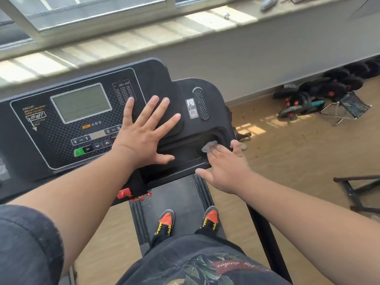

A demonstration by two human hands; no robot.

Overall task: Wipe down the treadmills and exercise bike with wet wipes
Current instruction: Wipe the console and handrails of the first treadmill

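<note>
I stand on a black treadmill whose console [67, 128] fills the left and middle of the view, with a grey screen and a green button. My left hand [144, 130] lies flat on the console's right part, fingers spread, holding nothing. My right hand [224, 167] presses a crumpled pale wet wipe [208, 146] into the recessed cup holder at the console's right end. Only the wipe's far edge shows beyond my fingertips. The treadmill belt [176, 194] runs below, with my orange-toed shoes on it.
A red safety key [124, 193] hangs under the console. Black dumbbells [320, 93] and a small folding stool [347, 108] lie on the wooden floor by the wall at right. A dark metal frame [357, 192] stands at far right. A windowsill [144, 36] runs behind the console.
</note>
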